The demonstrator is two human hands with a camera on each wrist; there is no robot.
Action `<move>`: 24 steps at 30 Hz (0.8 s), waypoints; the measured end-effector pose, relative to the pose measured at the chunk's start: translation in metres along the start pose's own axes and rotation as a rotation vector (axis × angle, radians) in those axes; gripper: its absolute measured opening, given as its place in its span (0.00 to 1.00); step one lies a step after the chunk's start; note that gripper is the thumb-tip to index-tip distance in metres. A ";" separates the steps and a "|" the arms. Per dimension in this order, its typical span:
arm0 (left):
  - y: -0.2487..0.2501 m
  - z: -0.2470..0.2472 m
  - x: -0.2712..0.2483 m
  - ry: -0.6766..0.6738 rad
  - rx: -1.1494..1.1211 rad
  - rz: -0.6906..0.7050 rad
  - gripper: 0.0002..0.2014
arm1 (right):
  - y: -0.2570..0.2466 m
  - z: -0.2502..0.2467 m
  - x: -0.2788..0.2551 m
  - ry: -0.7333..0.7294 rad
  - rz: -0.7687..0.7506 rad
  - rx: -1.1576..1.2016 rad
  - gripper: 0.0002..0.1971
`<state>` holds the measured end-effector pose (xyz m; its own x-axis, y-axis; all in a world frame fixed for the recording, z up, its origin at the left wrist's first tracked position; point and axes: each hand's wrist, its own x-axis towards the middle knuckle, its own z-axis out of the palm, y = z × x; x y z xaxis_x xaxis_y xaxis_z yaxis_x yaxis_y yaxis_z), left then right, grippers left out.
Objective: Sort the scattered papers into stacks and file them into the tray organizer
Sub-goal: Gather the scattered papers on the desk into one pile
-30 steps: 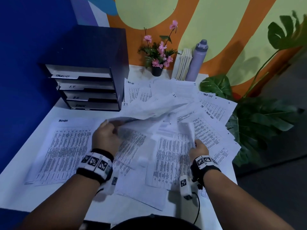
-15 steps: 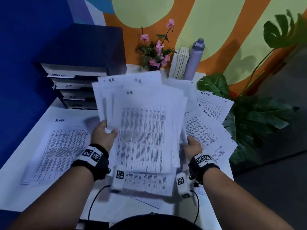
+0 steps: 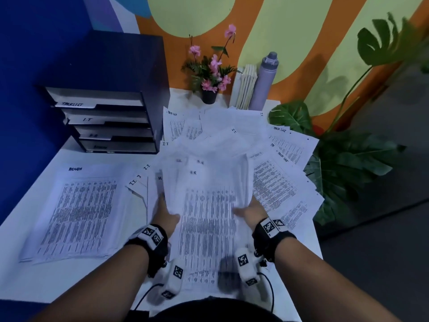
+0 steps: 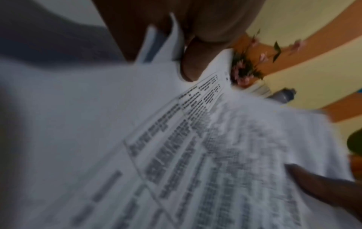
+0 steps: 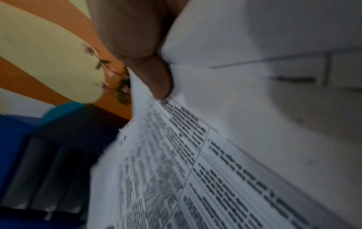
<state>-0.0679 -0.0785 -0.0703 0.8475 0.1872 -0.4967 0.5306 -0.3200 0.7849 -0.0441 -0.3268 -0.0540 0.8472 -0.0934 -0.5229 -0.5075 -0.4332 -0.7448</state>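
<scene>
Since half a second ago the held bundle of sheets (image 3: 209, 214) has tipped down from upright and fanned toward lying flatter over the white tabletop (image 3: 76, 282), its sheets now closer together. Nearest, the left hand (image 3: 166, 216) grips the bundle's left edge, thumb on top and fingers (image 4: 195, 62) curled under; the right hand (image 3: 251, 211) pinches the right edge the same way, its fingers (image 5: 154, 77) folded round the paper. Top sheets carry a handwritten heading that is too blurred to read surely. Left of the bundle lies a flat stack headed "ADMIN" (image 3: 81, 212). Beyond and to the right, loose sheets (image 3: 274, 159) marked "I.T" and "TASK LIST" overlap across the tabletop. Farther left stands the dark tray organizer (image 3: 109, 117) with four labelled trays. At the back wall are a pink flower pot (image 3: 209, 77), upright books (image 3: 246, 87) and a lilac bottle (image 3: 265, 82).
</scene>
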 end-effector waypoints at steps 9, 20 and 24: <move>0.089 -0.060 0.009 -0.061 -0.516 0.305 0.33 | -0.109 -0.051 -0.033 -0.087 -0.448 0.216 0.19; 0.082 -0.047 -0.025 0.053 -0.442 0.319 0.21 | -0.087 -0.037 -0.044 0.005 -0.452 0.467 0.26; 0.081 -0.047 -0.024 0.076 -0.479 0.294 0.24 | -0.107 -0.040 -0.050 0.133 -0.654 0.438 0.37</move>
<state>-0.0448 -0.0655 0.0224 0.9495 0.2263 -0.2173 0.2029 0.0854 0.9755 -0.0260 -0.3117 0.0682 0.9921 -0.0601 0.1097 0.1069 -0.0481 -0.9931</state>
